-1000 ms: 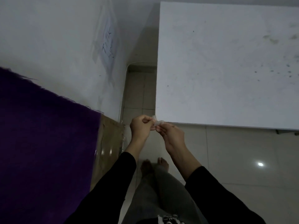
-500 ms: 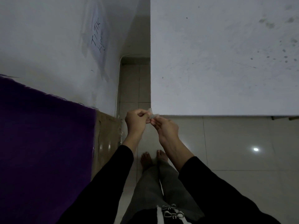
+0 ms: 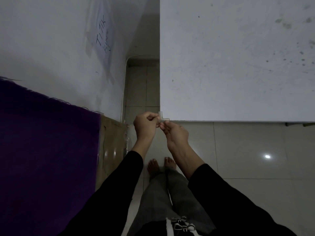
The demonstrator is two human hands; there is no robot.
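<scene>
A small clear plastic L-shaped corner piece (image 3: 162, 117) sits right at the near left corner of the white table (image 3: 230, 65). My left hand (image 3: 144, 126) pinches it from the left with curled fingers. My right hand (image 3: 175, 132) pinches it from below and the right with thumb and fingertips. Whether the piece touches the table corner I cannot tell. Both arms wear black sleeves.
A white wall (image 3: 51, 40) on the left carries a taped paper sheet (image 3: 102, 36) with handwriting. Purple cloth (image 3: 42, 150) lies over a cardboard box (image 3: 112, 138) at my left. Tiled floor (image 3: 247, 159) and my bare feet (image 3: 160, 165) lie below.
The view has come closer to the table. Both hands, still holding the clear piece, have moved up to the table's near left corner.
</scene>
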